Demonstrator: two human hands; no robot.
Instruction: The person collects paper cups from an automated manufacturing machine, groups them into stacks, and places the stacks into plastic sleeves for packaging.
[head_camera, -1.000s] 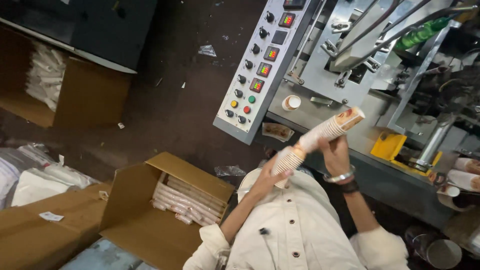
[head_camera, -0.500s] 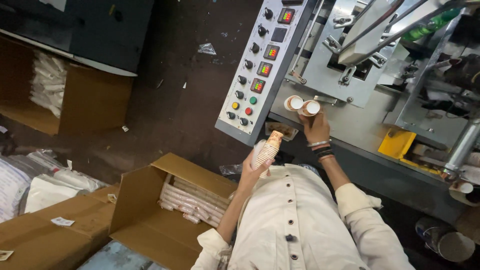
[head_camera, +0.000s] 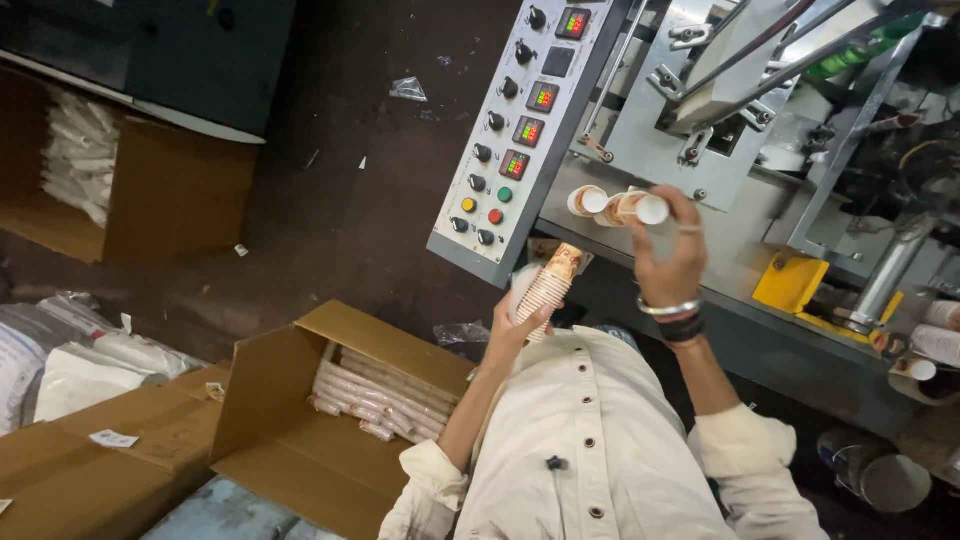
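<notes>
On the dark floor an open cardboard box holds sleeved cup stacks. The left hand grips a cup stack; the right hand clasps paper cups.

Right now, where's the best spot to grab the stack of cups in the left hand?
Probably around the middle of the stack of paper cups, fingers wrapping its sides from below, as the left hand does. It's long, round and tilted upward, so a side wrap should hold it steady.

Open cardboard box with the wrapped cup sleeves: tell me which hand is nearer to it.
Left. The left hand, gripping a stack of paper cups, is just right of the box; the right hand is farther off, at the machine.
</notes>
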